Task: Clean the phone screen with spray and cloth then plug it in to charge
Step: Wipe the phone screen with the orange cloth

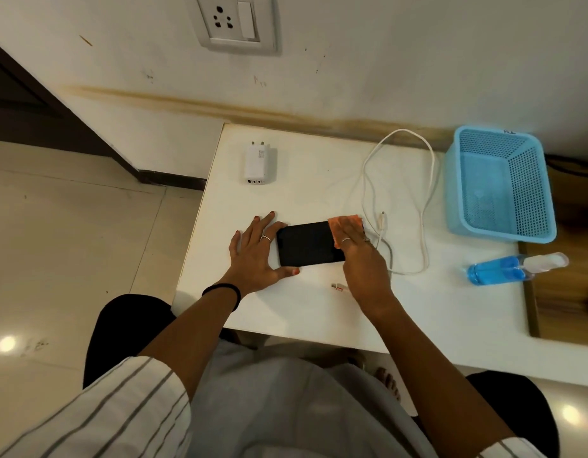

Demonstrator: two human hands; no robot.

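Observation:
A black phone (306, 244) lies flat, screen up, on the white table (319, 309). My left hand (256, 252) grips the phone's left end, fingers along its far edge and thumb on its near edge. My right hand (358, 256) presses an orange cloth (347, 223) flat on the phone's right end. A white charging cable (428, 193) loops to the right of the phone, with one plug (382, 221) beside the cloth and the other plug (339, 286) near my right wrist. A white charger adapter (259, 163) lies at the table's far left.
A blue spray bottle (514, 267) lies on its side at the table's right edge. A blue mesh basket (499, 183) stands at the far right. A wall socket (235, 23) sits above the table. Tiled floor lies to the left.

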